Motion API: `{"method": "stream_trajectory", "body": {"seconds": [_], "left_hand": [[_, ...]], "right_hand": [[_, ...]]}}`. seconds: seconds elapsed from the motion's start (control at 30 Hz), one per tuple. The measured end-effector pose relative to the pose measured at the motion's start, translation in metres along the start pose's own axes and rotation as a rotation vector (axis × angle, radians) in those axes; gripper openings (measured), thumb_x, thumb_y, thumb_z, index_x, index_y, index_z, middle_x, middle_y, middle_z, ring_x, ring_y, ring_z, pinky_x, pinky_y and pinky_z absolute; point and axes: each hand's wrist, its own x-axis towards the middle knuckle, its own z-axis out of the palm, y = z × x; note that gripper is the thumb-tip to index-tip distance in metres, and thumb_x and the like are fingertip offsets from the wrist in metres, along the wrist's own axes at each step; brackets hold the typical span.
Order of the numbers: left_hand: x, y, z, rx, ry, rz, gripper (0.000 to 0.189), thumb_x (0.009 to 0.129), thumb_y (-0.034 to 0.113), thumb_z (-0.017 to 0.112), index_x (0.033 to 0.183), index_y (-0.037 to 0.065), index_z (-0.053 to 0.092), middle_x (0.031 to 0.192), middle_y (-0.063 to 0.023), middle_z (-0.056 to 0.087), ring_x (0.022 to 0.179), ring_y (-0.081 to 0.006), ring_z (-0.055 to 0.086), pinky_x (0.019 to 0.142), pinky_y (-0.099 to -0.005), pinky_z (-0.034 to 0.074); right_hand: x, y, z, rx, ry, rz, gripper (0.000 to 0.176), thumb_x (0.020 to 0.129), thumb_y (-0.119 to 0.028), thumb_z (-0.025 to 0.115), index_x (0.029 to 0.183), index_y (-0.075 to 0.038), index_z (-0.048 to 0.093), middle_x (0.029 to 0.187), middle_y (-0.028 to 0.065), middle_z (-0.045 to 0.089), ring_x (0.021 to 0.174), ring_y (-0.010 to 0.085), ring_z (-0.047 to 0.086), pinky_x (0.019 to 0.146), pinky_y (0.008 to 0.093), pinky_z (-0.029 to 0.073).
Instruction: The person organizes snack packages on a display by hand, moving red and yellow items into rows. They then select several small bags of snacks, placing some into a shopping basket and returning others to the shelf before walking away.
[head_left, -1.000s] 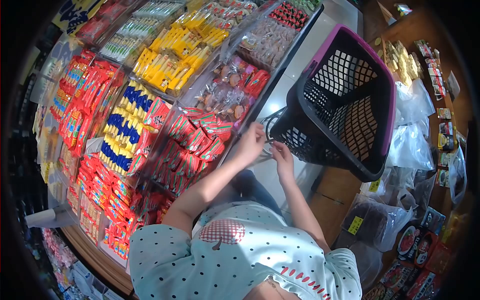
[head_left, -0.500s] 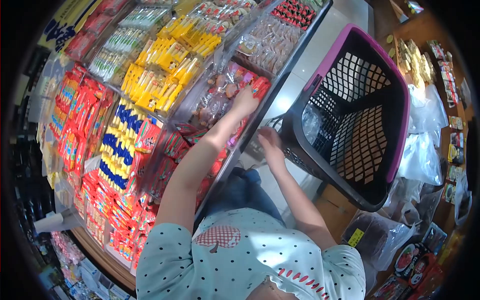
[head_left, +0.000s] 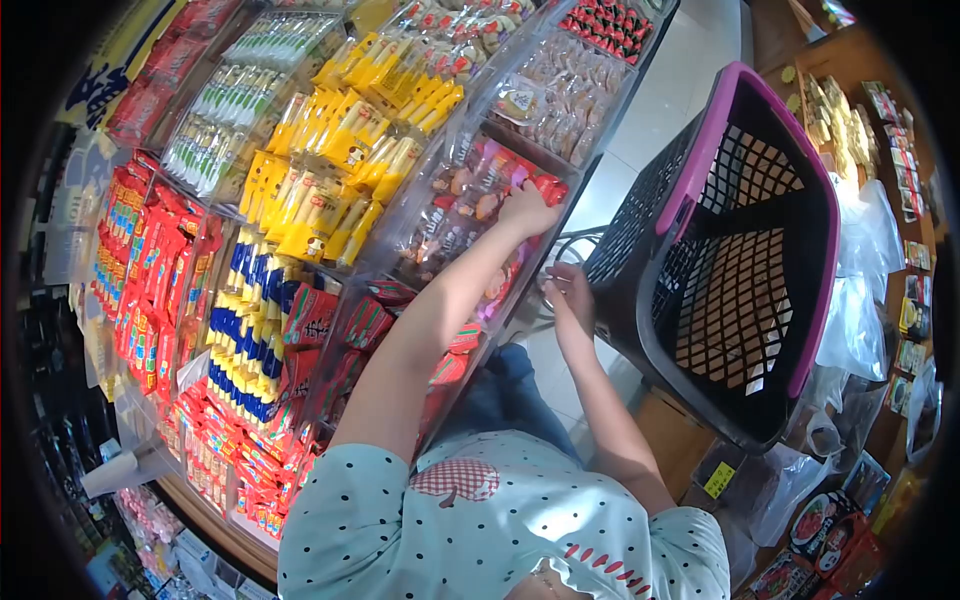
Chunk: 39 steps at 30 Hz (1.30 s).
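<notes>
My left hand (head_left: 530, 212) reaches into a bin at the display's right edge. Its fingers are bent around a shiny red packet (head_left: 551, 188), partly covered by the hand. Beneath and beside it lie clear-and-brown wrapped snack bags (head_left: 455, 225) with pink patches. Nearer my body, my right hand (head_left: 568, 293) is raised between the display and the shopping basket, fingers loosely bent and apart, with nothing visible in it. The black mesh basket (head_left: 645, 285) with a magenta rim stands just to its right.
Yellow snack packets (head_left: 325, 205), red packets (head_left: 165, 275) and blue-and-yellow sticks (head_left: 245, 330) fill neighbouring bins. Clear dividers (head_left: 400, 170) separate them. At the right, a wooden shelf holds plastic bags (head_left: 855, 310) and small packages. Pale floor tiles (head_left: 640, 130) show behind the basket.
The view has shifted, so display and basket sit further right. My left hand remains at the red packet in the bin. The clear plastic inside the basket is no longer visible.
</notes>
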Motion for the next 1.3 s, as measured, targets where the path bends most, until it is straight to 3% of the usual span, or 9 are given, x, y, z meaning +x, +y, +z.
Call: {"method": "stream_trajectory", "body": {"seconds": [0.17, 0.23, 0.57, 0.67, 0.97, 1.07, 1.2, 1.23, 1.3], "left_hand": [[0.008, -0.001, 0.003, -0.013, -0.033, -0.041, 0.091, 0.073, 0.055, 0.061, 0.128, -0.012, 0.032, 0.116, -0.0319, 0.054, 0.110, -0.0423, 0.053, 0.094, -0.0416, 0.042], [0.014, -0.005, 0.006, -0.239, -0.040, 0.026, 0.091, 0.072, 0.055, 0.063, 0.126, -0.012, 0.035, 0.117, -0.0304, 0.054, 0.110, -0.0404, 0.054, 0.093, -0.0418, 0.043], [-0.006, 0.008, -0.001, -0.068, -0.028, 0.016, 0.084, 0.061, 0.045, 0.078, 0.118, -0.008, 0.046, 0.115, -0.0258, 0.057, 0.108, -0.0357, 0.056, 0.092, -0.0390, 0.044], [-0.001, 0.003, -0.001, -0.192, -0.139, -0.038, 0.074, 0.059, 0.045, 0.080, 0.109, -0.004, 0.056, 0.109, -0.0232, 0.061, 0.104, -0.0329, 0.059, 0.089, -0.0373, 0.045], [-0.022, 0.008, -0.007, -0.309, 0.128, 0.025, 0.045, 0.062, 0.025, 0.081, 0.095, 0.001, 0.063, 0.087, -0.0144, 0.067, 0.083, -0.0268, 0.065, 0.077, -0.0357, 0.049], [-0.025, -0.010, -0.002, -0.598, 0.262, 0.092, 0.026, 0.070, 0.008, 0.072, 0.094, 0.003, 0.063, 0.079, -0.0072, 0.066, 0.071, -0.0152, 0.063, 0.064, -0.0308, 0.050], [-0.094, -0.020, -0.016, -0.932, 0.147, 0.214, 0.023, 0.077, 0.004, 0.065, 0.099, 0.004, 0.061, 0.086, -0.0051, 0.065, 0.075, -0.0128, 0.061, 0.067, -0.0296, 0.049], [-0.110, -0.029, -0.011, -0.744, 0.320, 0.249, 0.025, 0.076, 0.007, 0.066, 0.100, 0.002, 0.061, 0.086, -0.0071, 0.065, 0.079, -0.0152, 0.062, 0.071, -0.0311, 0.048], [-0.190, -0.022, -0.052, -0.813, 0.340, 0.208, 0.029, 0.075, 0.010, 0.068, 0.100, 0.000, 0.060, 0.086, -0.0106, 0.065, 0.080, -0.0164, 0.062, 0.075, -0.0325, 0.047]], "right_hand": [[0.002, 0.007, 0.003, 0.075, -0.025, 0.059, 0.031, 0.086, -0.005, 0.055, 0.116, 0.000, 0.047, 0.108, 0.0088, 0.054, 0.097, 0.0149, 0.054, 0.086, 0.0282, 0.044], [0.002, 0.010, 0.002, 0.086, -0.040, 0.064, 0.032, 0.086, -0.004, 0.055, 0.116, 0.000, 0.047, 0.108, 0.0088, 0.054, 0.097, 0.0146, 0.054, 0.086, 0.0282, 0.044], [0.000, -0.002, -0.008, -0.043, -0.084, 0.049, 0.033, 0.088, -0.006, 0.053, 0.119, 0.003, 0.045, 0.112, 0.0112, 0.055, 0.099, 0.0171, 0.057, 0.087, 0.0282, 0.045], [-0.001, 0.001, -0.009, -0.072, -0.080, 0.051, 0.033, 0.088, -0.006, 0.053, 0.118, 0.003, 0.046, 0.111, 0.0108, 0.056, 0.098, 0.0171, 0.058, 0.086, 0.0279, 0.045], [-0.006, -0.013, -0.003, -0.094, -0.053, 0.033, 0.033, 0.089, -0.011, 0.053, 0.118, 0.003, 0.045, 0.111, 0.0110, 0.056, 0.098, 0.0171, 0.056, 0.084, 0.0290, 0.045], [-0.009, -0.017, 0.005, -0.137, 0.014, -0.040, 0.035, 0.091, -0.017, 0.052, 0.120, 0.001, 0.044, 0.110, 0.0102, 0.053, 0.100, 0.0166, 0.053, 0.084, 0.0288, 0.043], [-0.017, -0.040, 0.036, 0.219, 0.044, -0.053, 0.042, 0.095, -0.027, 0.048, 0.127, -0.002, 0.039, 0.112, 0.0064, 0.048, 0.105, 0.0136, 0.046, 0.087, 0.0268, 0.038], [-0.020, -0.043, 0.044, 0.304, 0.020, -0.055, 0.041, 0.095, -0.026, 0.049, 0.126, -0.002, 0.039, 0.112, 0.0059, 0.048, 0.103, 0.0124, 0.046, 0.086, 0.0259, 0.038], [-0.031, -0.046, 0.053, 0.393, -0.133, 0.002, 0.038, 0.094, -0.023, 0.051, 0.125, -0.002, 0.041, 0.113, 0.0049, 0.048, 0.102, 0.0099, 0.047, 0.084, 0.0246, 0.038]]}}
